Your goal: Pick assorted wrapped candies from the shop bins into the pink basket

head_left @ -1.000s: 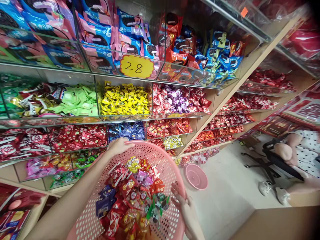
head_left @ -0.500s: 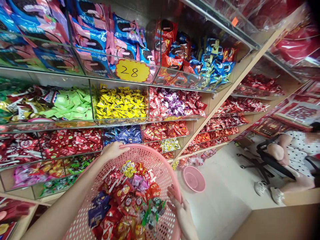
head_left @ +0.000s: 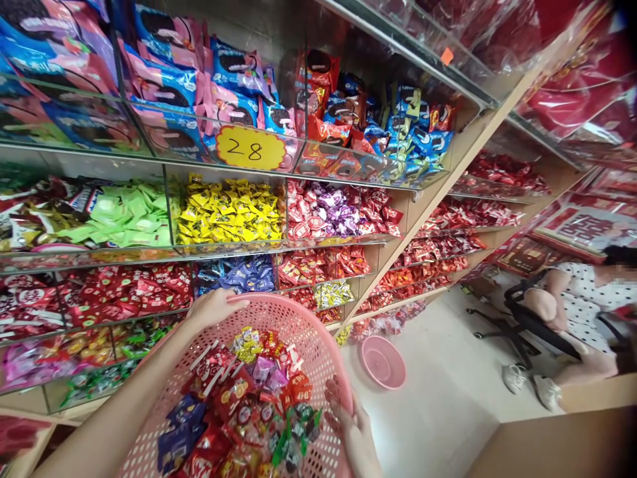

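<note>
Between my two hands is a pink perforated plastic basket (head_left: pixel 332 345), tilted toward me. My left hand (head_left: pixel 212 311) is closed over its far rim, thumb along the edge. At the right rim, my right hand (head_left: pixel 351 425) grips the side, its fingers reaching over to the inner wall. Wrapped candies (head_left: pixel 249 405) of several kinds lie in the basket: red packets, dark blue packets (head_left: pixel 182 431), green wrappers (head_left: pixel 293 441), purple ones (head_left: pixel 269 373), yellow ones (head_left: pixel 247 344) and lollipops with white sticks (head_left: pixel 213 365).
Shelves with glass-fronted bins rise ahead, holding yellow candies (head_left: pixel 231 212), green packets (head_left: pixel 124 212) and biscuit packs (head_left: pixel 164 79). A price tag (head_left: pixel 251 149) reads 28. On the floor is a pink basin (head_left: pixel 383 362). A person (head_left: pixel 572 305) sits on a chair at right.
The view has shifted slightly, so the shelves sit a little further left. Both hands keep their hold on the basket, which appears slightly further left and lower.
</note>
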Motion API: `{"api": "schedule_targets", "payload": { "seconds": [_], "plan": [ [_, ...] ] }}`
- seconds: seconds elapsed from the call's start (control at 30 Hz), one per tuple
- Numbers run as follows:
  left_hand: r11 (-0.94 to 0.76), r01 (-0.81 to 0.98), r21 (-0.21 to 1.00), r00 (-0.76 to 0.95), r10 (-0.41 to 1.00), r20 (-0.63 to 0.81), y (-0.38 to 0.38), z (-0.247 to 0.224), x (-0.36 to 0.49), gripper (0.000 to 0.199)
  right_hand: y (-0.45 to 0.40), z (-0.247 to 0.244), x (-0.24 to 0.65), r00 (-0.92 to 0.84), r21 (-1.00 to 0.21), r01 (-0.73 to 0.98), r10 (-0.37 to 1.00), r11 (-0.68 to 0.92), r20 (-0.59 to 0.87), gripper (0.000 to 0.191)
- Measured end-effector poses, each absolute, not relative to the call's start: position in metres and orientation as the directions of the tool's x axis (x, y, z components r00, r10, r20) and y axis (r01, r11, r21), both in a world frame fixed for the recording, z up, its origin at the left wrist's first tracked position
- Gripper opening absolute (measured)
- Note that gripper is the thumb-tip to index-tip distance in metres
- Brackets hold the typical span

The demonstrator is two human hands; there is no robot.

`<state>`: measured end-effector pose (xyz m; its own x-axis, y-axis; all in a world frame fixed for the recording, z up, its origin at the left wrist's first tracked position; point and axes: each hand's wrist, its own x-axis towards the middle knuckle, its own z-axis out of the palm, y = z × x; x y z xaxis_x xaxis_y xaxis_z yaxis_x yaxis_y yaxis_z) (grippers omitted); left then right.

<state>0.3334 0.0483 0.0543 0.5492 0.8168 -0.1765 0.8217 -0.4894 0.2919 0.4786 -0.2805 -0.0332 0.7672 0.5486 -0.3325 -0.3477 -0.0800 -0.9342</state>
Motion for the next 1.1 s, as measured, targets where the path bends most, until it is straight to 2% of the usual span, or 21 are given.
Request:
{"api": "schedule_targets", "payload": {
  "seconds": [0.17,0.4,0.6,0.73,0.83,0.97,1.1],
  "plan": [
    [-0.445,0.841,0.307,0.509,0.844,-0.169,0.042,0.054,0.326,0.049,-0.278,-0.027,0.495,0.733,-0.919,-0.381,0.573,-0.102,-0.368,0.041],
    [-0.298,0.904,0.306,0.361,0.916,-0.173,0.023,0.061,0.315,0.048,-0.266,-0.024,0.534,0.632,-0.916,-0.355,0.674,-0.187,-0.382,0.049],
    [-0.187,0.933,0.308,0.245,0.956,-0.163,0.009,0.067,0.306,0.051,-0.253,0.001,0.554,0.504,-0.903,-0.348,0.762,-0.252,-0.406,0.053],
    [-0.092,0.948,0.306,0.149,0.975,-0.167,-0.004,0.069,0.289,0.049,-0.24,0.014,0.562,0.418,-0.912,-0.256,0.814,-0.321,-0.404,0.057],
    [-0.004,0.954,0.299,0.058,0.983,-0.173,-0.019,0.071,0.269,0.047,-0.224,0.013,0.567,0.397,-0.941,-0.099,0.854,-0.324,-0.336,0.06],
    [0.099,0.953,0.285,-0.048,0.982,-0.182,-0.04,0.078,0.241,0.047,-0.192,0.009,0.564,0.327,-0.985,0.045,0.934,-0.168,-0.144,0.071],
    [0.175,0.934,0.31,-0.113,0.971,-0.209,-0.054,0.081,0.208,0.053,-0.159,0.022,0.542,0.231,-0.971,0.239,0.972,-0.008,0.049,0.06]
  ]
}}
